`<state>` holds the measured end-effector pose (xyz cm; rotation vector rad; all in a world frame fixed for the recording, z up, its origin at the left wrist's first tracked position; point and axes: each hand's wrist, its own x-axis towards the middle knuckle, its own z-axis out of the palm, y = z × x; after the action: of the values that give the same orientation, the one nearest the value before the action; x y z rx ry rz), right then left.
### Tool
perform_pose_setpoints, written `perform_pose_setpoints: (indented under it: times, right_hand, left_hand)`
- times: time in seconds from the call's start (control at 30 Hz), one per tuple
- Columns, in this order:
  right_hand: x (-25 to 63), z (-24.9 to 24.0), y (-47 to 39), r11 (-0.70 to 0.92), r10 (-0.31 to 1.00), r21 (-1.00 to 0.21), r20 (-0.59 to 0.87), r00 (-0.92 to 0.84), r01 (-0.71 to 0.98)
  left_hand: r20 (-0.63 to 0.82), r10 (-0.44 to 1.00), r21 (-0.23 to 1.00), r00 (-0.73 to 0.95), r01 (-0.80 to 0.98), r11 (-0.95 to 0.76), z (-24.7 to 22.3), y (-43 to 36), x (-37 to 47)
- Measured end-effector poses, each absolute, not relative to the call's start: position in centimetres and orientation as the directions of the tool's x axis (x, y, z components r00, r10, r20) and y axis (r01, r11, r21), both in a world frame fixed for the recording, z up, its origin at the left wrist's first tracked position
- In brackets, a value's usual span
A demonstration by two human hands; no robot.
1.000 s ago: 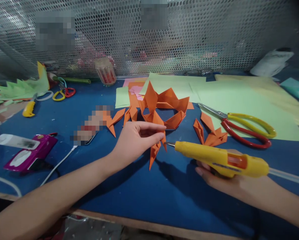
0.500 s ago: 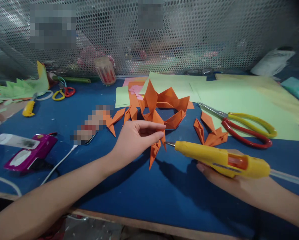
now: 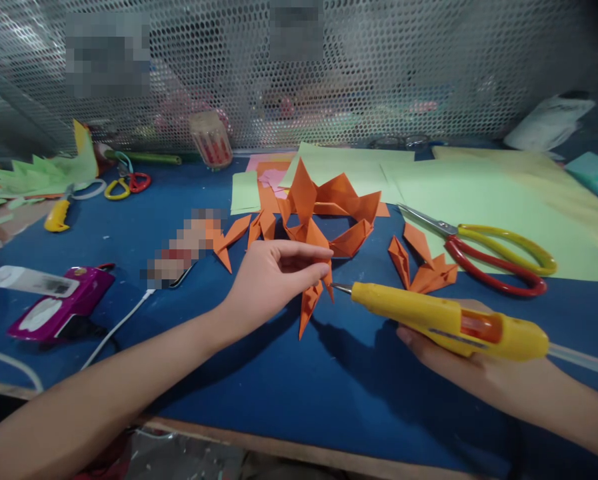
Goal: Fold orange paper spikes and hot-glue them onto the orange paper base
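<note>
- Left hand (image 3: 271,280) is bare: no glove, ring or watch.
- Left forearm is bare up to the frame edge, no sleeve in view.
- Right hand (image 3: 459,363) and wrist are bare too, no sleeve.

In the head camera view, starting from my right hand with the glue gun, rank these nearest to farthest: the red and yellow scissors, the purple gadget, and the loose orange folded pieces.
From the right hand gripping the yellow glue gun:
1. Loose orange folded pieces, just beyond the gun.
2. Red and yellow scissors, farther back on the green paper.
3. Purple gadget, far across at the left edge.
</note>
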<state>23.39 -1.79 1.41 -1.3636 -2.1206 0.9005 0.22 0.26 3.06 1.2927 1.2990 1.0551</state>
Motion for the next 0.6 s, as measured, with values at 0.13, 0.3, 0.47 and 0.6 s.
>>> perform_pose_setpoints:
  times: [0.13,0.3,0.47,0.6]
  right_hand:
    - [23.47,1.38,-1.73,0.306,0.909,-0.723,0.028,-0.417,0.619]
    - [23.36,1.75,-1.78,0.275,0.914,-0.707,-0.018,-0.405,0.652]
    - [23.18,2.02,-1.9,0.282,0.914,-0.689,-0.02,-0.406,0.668]
    - [23.23,1.86,-1.93,0.284,0.903,-0.71,-0.029,-0.429,0.645]
  left_hand:
    - [-0.067,0.996,0.987,0.05,0.147,0.059,3.01,0.21,0.17]
    - [-0.06,0.997,0.989,0.044,0.137,0.053,3.04,0.3,0.12]
    - [-0.016,0.999,0.99,0.037,0.14,0.011,2.96,0.51,-0.02]
    - [-0.017,0.999,0.99,0.031,0.139,0.013,2.95,0.58,-0.15]
